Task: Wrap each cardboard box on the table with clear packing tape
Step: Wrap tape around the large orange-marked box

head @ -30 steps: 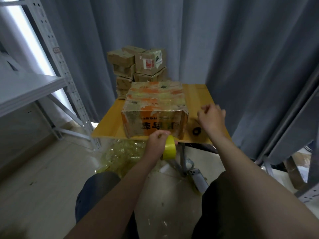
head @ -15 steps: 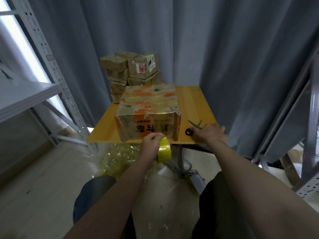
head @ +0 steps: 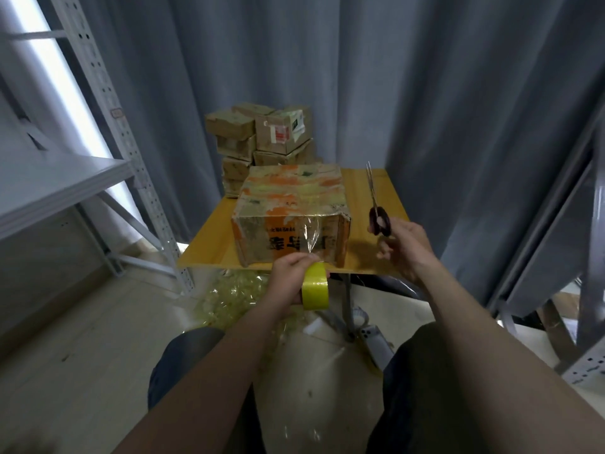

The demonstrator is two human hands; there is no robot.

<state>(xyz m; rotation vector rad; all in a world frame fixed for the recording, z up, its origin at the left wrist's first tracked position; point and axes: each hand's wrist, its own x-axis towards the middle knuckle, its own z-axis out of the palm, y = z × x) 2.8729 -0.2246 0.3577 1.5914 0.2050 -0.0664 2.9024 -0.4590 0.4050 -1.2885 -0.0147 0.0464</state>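
Left hand (head: 290, 274) grips the yellow tape roll (head: 315, 288); right hand (head: 406, 248) holds scissors (head: 374, 201).
Clear tape strip (head: 311, 239) runs from the roll to the cardboard box (head: 294, 204) front, on the desk (head: 209, 247).

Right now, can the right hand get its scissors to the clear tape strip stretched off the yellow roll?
Probably yes: the right hand holds the black-handled scissors beside the worn cardboard box, nothing between them and the taut strip.

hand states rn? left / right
Left hand: holding the tape roll.
Right hand: holding the scissors.
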